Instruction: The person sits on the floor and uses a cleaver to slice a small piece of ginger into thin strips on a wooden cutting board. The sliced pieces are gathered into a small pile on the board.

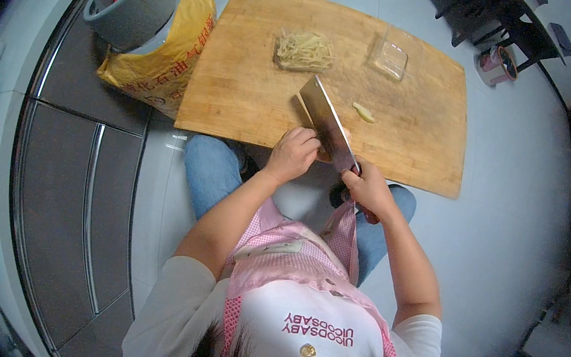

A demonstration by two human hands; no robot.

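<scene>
My right hand (370, 190) is closed around the handle of a cleaver (328, 124). Its broad steel blade slants up and to the left over the near part of a wooden cutting board (239, 92). Just left of the blade, my left hand (294, 154) rests at the board's near edge with its fingers curled down. What lies under those fingertips is mostly hidden; a little pale yellow shows by the blade. To the right of the cleaver lies a small pale yellow peeled piece (363, 112). Farther off, pale cut strips (305, 51) fill a clear plastic container.
A second clear plastic container (392, 56) sits on the board's far right. Left of the board stands a grey gas cylinder (137, 11) in a yellow bag (159, 66). Dark cabinet fronts (58, 183) run along the left. A bucket (495, 65) stands on the floor far right.
</scene>
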